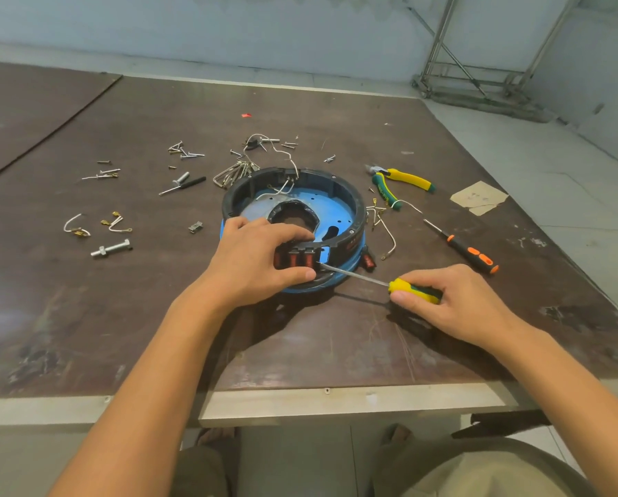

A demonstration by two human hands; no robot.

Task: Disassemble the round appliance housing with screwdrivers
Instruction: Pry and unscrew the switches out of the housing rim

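Right hand (458, 303): nearest the bench's (85, 335) front edge, on its right half. Fingers are curled round the yellow screwdriver (413, 290), with the thumb laid under the handle.
Yellow screwdriver: it lies low and almost flat. The tip is at the housing's near wall, beside the red switch block (295, 260).
Left hand (253, 260): fingers hooked over the housing's near rim and thumb pressed below the switch block, clamping that section.
Round housing (350, 206): around the middle of the bench, a black ring on a blue base with its open side up.
Handling: we judge it a stiff, fairly light plastic shell that will slide on the smooth board unless we pin it. The rim gives the firmest hold. Thin tabs and the white leads inside look breakable, so we would lever gently.
Housings: one.
Screwdrivers: three. One is in hand and one is orange and black (474, 254), towards the right edge. One small black-handled one (189, 184) lies left of the housing.
Bolt (112, 248): one, with a nut on it, on the left half.
Loose wire pieces (76, 227): several on both sides of the housing, which we cannot count surely.
Pliers (404, 181): one pair with yellow and green grips, beyond the housing to the right.
Cardboard scrap (479, 198): one, near the right edge.
Loose screws (185, 152): well over a dozen, scattered towards the far edge and too small to count exactly.
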